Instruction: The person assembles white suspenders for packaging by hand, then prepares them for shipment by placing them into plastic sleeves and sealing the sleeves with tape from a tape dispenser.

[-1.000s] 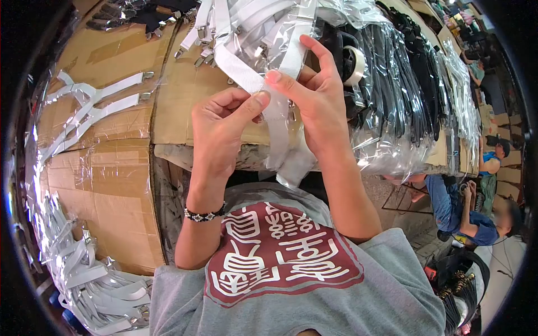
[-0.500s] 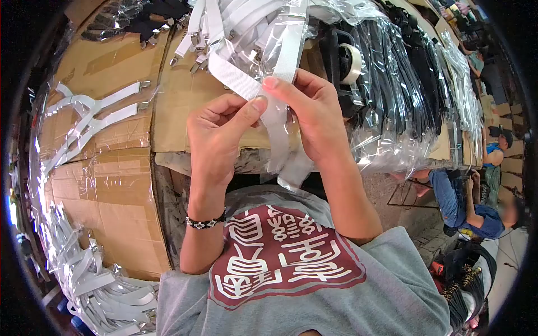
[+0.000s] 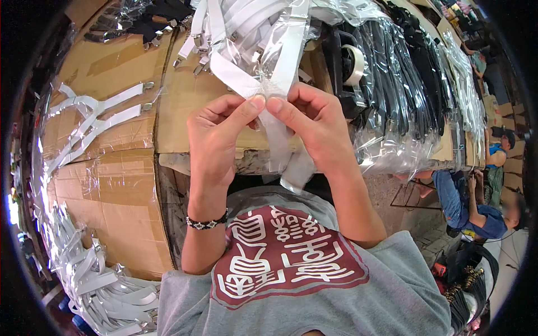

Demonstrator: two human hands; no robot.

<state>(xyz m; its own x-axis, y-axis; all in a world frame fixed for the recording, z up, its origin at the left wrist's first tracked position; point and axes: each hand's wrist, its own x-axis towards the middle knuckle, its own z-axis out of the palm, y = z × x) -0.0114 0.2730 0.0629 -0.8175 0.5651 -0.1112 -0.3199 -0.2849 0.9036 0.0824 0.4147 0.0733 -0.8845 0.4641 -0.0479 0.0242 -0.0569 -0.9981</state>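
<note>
A pair of white suspenders (image 3: 238,80) in clear plastic lies between my hands at the table edge, its straps meeting where my thumbs press. My left hand (image 3: 224,126) pinches the left strap between thumb and fingers. Close beside it, my right hand (image 3: 315,120) pinches the right strap the same way, thumb tips almost touching. Below the crossing, a strap end and a loose plastic flap (image 3: 297,171) hang over the edge. More white suspenders (image 3: 246,22) with metal clips are heaped just beyond.
A tape dispenser (image 3: 352,66) stands right of my hands, beside a row of bagged black suspenders (image 3: 386,78). Cardboard boxes (image 3: 106,207) at left carry one white pair (image 3: 92,112); a white pile (image 3: 106,291) sits lower left. A seated person (image 3: 476,204) is at far right.
My right thumb has moved down from above the left thumb to sit level beside it. Both hands still pinch the straps.
</note>
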